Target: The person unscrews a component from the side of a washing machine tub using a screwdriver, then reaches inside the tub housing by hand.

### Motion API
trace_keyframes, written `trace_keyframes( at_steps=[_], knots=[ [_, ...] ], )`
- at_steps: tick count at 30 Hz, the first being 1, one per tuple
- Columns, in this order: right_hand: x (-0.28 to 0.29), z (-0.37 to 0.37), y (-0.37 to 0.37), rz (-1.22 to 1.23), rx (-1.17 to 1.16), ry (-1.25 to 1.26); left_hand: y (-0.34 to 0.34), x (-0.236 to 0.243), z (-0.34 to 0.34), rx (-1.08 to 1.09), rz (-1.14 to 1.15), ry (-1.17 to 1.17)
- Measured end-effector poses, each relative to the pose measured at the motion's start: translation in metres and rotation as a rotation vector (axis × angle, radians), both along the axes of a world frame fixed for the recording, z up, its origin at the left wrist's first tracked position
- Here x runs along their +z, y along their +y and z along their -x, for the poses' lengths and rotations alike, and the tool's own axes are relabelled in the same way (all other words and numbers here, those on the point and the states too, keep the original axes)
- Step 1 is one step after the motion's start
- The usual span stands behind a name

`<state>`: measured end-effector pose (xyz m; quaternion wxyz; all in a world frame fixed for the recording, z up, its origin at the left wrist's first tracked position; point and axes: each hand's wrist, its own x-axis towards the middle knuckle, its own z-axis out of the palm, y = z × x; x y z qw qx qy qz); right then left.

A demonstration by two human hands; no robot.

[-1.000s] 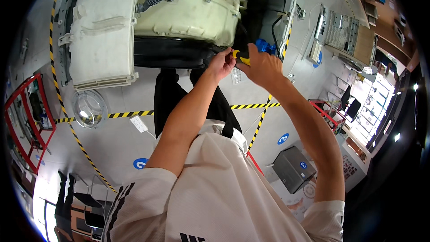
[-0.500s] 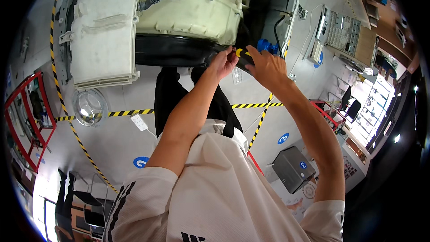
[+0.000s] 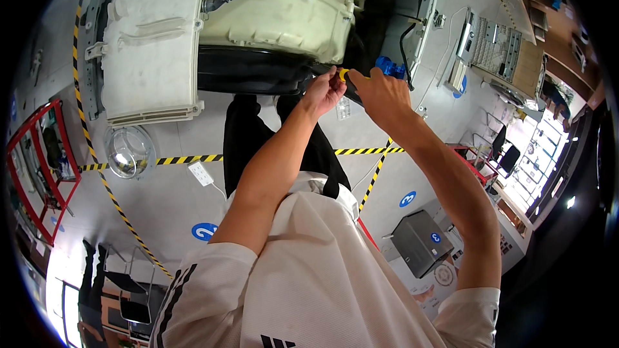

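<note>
A yellow-and-black-handled tool (image 3: 343,73) is grasped by the right hand (image 3: 385,95) beside the curved black ring (image 3: 251,71) of a cream plastic tub (image 3: 277,19); whether anything is held by the left hand (image 3: 324,93) cannot be told.

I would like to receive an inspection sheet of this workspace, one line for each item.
Surface: grey floor with striped tape.
Job's things: pale tub, black ring, yellow-and-black tool.
Clutter: round clear piece and power strip on floor.
Hands: right hand grips the tool; left hand beside its tip, hold unclear.
Cables: white cord at power strip; black cable upper right.
Surroundings: window, black chair, grey box.
</note>
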<state>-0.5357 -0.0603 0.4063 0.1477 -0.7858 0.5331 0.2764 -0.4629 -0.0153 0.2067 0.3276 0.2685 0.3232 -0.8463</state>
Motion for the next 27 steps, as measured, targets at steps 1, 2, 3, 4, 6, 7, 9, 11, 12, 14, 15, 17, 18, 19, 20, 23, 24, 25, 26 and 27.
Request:
trace_keyframes(
  at_steps=[1, 2, 3, 4, 6, 7, 9, 11, 12, 14, 15, 17, 18, 19, 20, 23, 24, 25, 26, 27],
  knots=[
    [0.003, 0.0, 0.001, 0.002, -0.019, -0.01, -0.002, 0.001, 0.0, -0.002, 0.013, 0.0],
    [0.005, 0.001, 0.002, 0.004, -0.038, -0.02, -0.004, 0.002, 0.0, -0.004, 0.026, 0.0],
    [0.005, 0.002, 0.002, 0.008, -0.034, -0.024, -0.004, 0.003, -0.001, -0.011, 0.02, -0.002],
    [0.006, 0.004, 0.002, 0.015, -0.033, -0.026, -0.005, 0.004, -0.001, -0.019, 0.017, -0.003],
    [0.006, 0.006, 0.002, 0.022, -0.03, -0.031, -0.005, 0.005, -0.001, -0.026, 0.012, -0.005],
    [0.005, 0.007, 0.003, 0.024, -0.031, -0.034, -0.003, 0.006, -0.001, -0.026, 0.011, -0.005],
    [0.004, 0.007, 0.004, 0.023, -0.032, -0.035, -0.002, 0.006, -0.002, -0.025, 0.016, -0.018],
    [0.002, 0.006, 0.005, 0.015, -0.031, -0.034, -0.002, 0.005, -0.003, -0.022, 0.03, -0.044],
    [0.003, 0.006, 0.006, 0.027, -0.036, -0.048, -0.002, 0.006, -0.003, -0.015, 0.034, -0.044],
    [0.003, 0.008, 0.008, 0.051, -0.048, -0.077, -0.003, 0.007, -0.003, -0.002, 0.043, -0.044],
    [0.002, 0.009, 0.008, 0.047, -0.045, -0.07, -0.003, 0.008, -0.004, -0.008, 0.04, -0.054],
    [0.001, 0.011, 0.007, 0.041, -0.036, -0.058, -0.004, 0.01, -0.005, -0.015, 0.038, -0.075],
    [0.0, 0.011, 0.007, 0.061, -0.022, -0.078, -0.004, 0.011, -0.005, -0.015, 0.035, -0.071],
    [0.0, 0.012, 0.007, 0.081, -0.007, -0.097, -0.004, 0.011, -0.005, -0.015, 0.033, -0.066],
    [0.0, 0.012, 0.007, 0.102, 0.008, -0.117, -0.004, 0.011, -0.005, -0.014, 0.03, -0.061],
    [0.001, 0.012, 0.007, 0.09, 0.007, -0.1, -0.003, 0.011, -0.006, -0.021, 0.05, -0.056],
    [0.001, 0.012, 0.007, 0.077, -0.008, -0.092, -0.003, 0.011, -0.006, -0.022, 0.045, -0.059],
    [0.0, 0.012, 0.008, 0.065, -0.024, -0.083, -0.004, 0.012, -0.005, -0.024, 0.039, -0.06],
    [0.0, 0.012, 0.008, 0.052, -0.039, -0.074, -0.004, 0.012, -0.005, -0.025, 0.034, -0.061],
    [0.0, 0.013, 0.008, 0.057, -0.038, -0.069, -0.005, 0.012, -0.004, -0.023, 0.04, -0.061]
  ],
)
